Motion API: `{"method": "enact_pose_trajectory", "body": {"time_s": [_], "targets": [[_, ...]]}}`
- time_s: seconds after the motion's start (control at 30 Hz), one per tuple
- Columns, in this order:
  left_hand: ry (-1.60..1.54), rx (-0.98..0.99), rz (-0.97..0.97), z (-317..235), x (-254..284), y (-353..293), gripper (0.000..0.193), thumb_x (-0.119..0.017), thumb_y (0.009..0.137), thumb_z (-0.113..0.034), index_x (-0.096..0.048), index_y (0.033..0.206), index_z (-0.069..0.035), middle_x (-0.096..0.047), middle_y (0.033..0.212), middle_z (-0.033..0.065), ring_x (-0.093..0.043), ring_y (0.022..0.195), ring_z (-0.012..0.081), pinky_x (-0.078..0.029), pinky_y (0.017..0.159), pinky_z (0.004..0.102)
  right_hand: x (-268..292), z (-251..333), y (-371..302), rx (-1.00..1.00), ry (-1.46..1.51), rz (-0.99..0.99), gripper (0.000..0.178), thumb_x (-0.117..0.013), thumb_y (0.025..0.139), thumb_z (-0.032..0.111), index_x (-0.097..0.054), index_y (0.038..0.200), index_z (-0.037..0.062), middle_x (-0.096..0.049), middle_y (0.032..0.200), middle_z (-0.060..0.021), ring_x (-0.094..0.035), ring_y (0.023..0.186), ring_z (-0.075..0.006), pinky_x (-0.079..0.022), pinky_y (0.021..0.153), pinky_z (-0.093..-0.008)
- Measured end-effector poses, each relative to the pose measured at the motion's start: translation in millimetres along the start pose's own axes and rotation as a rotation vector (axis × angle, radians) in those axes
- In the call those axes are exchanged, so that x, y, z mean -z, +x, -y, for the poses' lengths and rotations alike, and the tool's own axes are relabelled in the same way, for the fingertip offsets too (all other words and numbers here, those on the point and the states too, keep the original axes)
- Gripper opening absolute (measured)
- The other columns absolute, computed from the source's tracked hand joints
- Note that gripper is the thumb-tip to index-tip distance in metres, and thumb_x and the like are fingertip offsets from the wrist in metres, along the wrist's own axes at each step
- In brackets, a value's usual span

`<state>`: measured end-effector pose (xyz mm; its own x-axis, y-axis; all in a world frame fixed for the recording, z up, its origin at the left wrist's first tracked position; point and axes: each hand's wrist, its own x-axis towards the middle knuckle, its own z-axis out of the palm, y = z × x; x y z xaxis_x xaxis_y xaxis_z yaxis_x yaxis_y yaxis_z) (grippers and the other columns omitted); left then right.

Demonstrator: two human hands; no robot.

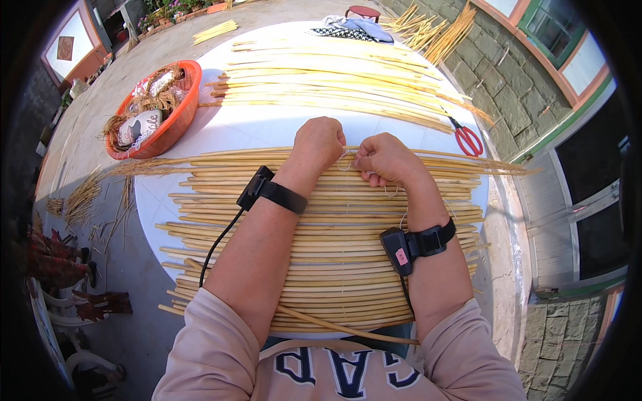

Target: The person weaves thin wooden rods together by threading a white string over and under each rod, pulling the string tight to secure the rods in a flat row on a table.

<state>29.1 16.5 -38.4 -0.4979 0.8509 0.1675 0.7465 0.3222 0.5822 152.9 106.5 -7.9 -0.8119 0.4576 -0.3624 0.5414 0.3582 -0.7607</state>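
Note:
Both my hands are at the far edge of a mat of straw-coloured stalks (348, 234), laid side by side and tied across with white string. My left hand (319, 144) is closed in a pinch on a thin white string (344, 160), which loops between the hands over the farthest stalks. Close beside it, my right hand (388, 160) pinches the same string. A slack length hangs below the right fingers and trails toward that wrist. Each wrist wears a black strapped device with a cable.
Loose stalks (321, 73) lie across the far part of the white table (234, 130). Red-handled scissors (468, 140) rest at its right edge. An orange basin (190, 100) with string and dry stems stands at left. Cloths (354, 30) lie at the far edge. A stone wall stands right.

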Motion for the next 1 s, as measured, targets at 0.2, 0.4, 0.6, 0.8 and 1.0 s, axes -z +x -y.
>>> {"method": "enact_pose_trajectory", "body": {"time_s": [0.2,0.4,0.6,0.8,1.0], "targets": [[0.007,-0.003,-0.001,-0.4,0.0,0.2,0.014,-0.07,0.061,-0.011,-0.063,0.069,-0.004,-0.062,0.067,0.011,-0.059,0.065,0.0236,-0.046,0.06,0.0323,0.1,0.2,-0.5,-0.003,0.002,-0.012,0.011,-0.061,0.074,0.009,-0.055,0.07,0.0006,-0.055,0.054,-0.0052,-0.051,0.041,-0.01,-0.038,0.035,-0.0205],[-0.001,-0.006,0.008,-0.9,0.6,0.0,0.013,-0.07,0.061,-0.011,-0.063,0.069,-0.004,-0.062,0.067,0.0109,-0.059,0.065,0.0238,-0.046,0.06,0.0323,0.1,1.4,-2.6,-0.006,0.015,-0.017,0.011,-0.061,0.073,0.009,-0.055,0.07,0.0003,-0.055,0.055,-0.0053,-0.051,0.041,-0.0099,-0.038,0.035,-0.0204],[-0.002,-0.004,0.011,-0.8,0.3,-0.6,0.013,-0.069,0.061,-0.01,-0.063,0.07,-0.004,-0.061,0.067,0.011,-0.059,0.065,0.0239,-0.046,0.06,0.0323,1.5,2.4,-2.7,-0.014,-0.013,-0.004,0.013,-0.06,0.074,0.009,-0.056,0.072,-0.0027,-0.057,0.057,-0.0082,-0.055,0.045,-0.0129,-0.043,0.041,-0.0232],[0.018,0.019,0.031,-5.0,4.3,-1.1,0.011,-0.069,0.061,-0.011,-0.063,0.07,-0.007,-0.062,0.071,0.0105,-0.059,0.071,0.0245,-0.047,0.064,0.0333,-0.1,0.4,-1.1,0.002,0.022,-0.013,0.012,-0.062,0.073,0.008,-0.054,0.069,0.0007,-0.054,0.054,-0.0052,-0.051,0.041,-0.0096,-0.038,0.035,-0.0204],[0.027,0.044,0.051,-3.5,2.6,0.7,0.01,-0.069,0.062,-0.011,-0.064,0.07,-0.009,-0.063,0.075,0.0096,-0.059,0.077,0.0251,-0.047,0.068,0.0341,-1.1,-0.5,2.0,-0.001,0.041,-0.014,0.012,-0.062,0.073,0.007,-0.054,0.067,0.0014,-0.054,0.053,-0.0048,-0.049,0.04,-0.0092,-0.037,0.035,-0.0204]]}}
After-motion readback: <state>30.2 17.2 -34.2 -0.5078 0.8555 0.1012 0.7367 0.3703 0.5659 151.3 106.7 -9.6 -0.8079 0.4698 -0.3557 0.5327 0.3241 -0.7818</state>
